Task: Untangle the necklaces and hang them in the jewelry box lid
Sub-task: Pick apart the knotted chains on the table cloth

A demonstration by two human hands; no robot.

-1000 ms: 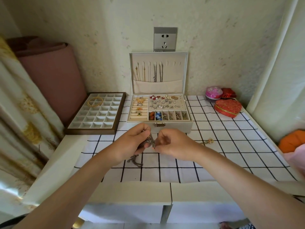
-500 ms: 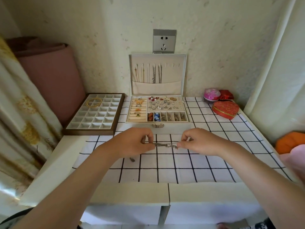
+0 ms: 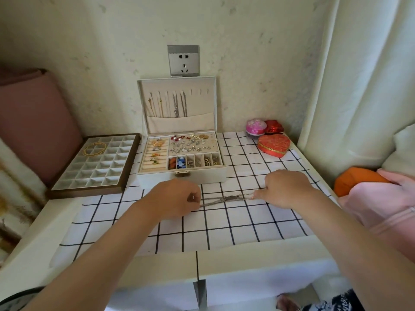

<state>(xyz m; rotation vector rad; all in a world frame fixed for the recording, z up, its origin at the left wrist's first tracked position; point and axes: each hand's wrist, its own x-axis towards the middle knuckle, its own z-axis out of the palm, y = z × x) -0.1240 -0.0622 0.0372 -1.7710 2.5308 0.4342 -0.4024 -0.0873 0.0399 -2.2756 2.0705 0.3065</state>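
Note:
A tangle of silver necklace chains (image 3: 226, 199) is stretched out just above the checked cloth, with a knot near its middle. My left hand (image 3: 177, 199) pinches its left end and my right hand (image 3: 284, 187) pinches its right end. Behind them stands the white jewelry box (image 3: 203, 176), its lid (image 3: 178, 104) upright against the wall. Several gold and silver chains hang from the hooks on the lid's left half, dropping into the fabric pocket. The hooks on the lid's right side are bare.
An open grid tray (image 3: 74, 173) holding a gold bangle lies left of the box. A red heart-shaped box (image 3: 274, 144), a pink round box (image 3: 256, 126) and a small red box (image 3: 274, 126) sit at the back right. Pink and orange fabric (image 3: 370, 194) presses against the table's right edge.
My hands have moved apart sideways, pulling the bunched chains from a clump between them into a long taut line. My right hand has gone further right.

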